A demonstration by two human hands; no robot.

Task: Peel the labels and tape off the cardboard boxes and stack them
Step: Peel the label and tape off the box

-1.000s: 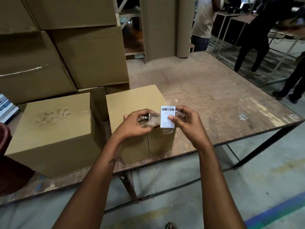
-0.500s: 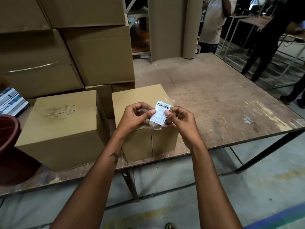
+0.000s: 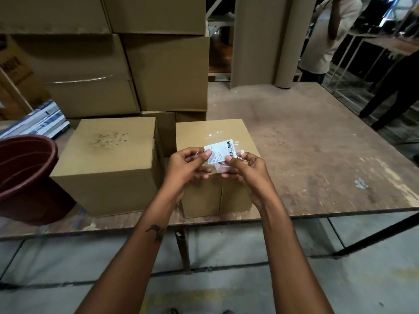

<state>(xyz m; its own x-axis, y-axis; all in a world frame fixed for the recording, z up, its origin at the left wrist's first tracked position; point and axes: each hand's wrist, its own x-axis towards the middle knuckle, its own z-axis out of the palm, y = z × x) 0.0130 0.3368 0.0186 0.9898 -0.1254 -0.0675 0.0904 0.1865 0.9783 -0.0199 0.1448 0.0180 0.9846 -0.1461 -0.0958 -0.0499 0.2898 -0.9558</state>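
White label [image 3: 220, 151], barcode end upper-right

The label [image 3: 219, 151] you held was white with fine dark print and a black barcode along one edge, backed by clear, glossy tape [image 3: 221, 167]. The box [image 3: 215, 132] beneath that label was plain tan, and the box to its left [image 3: 108, 159] was tan with a scuffed grey patch on top. Left of those stood a dark maroon bucket [image 3: 27, 177]; the table [image 3: 317, 155] was worn brown with pale scrapes.
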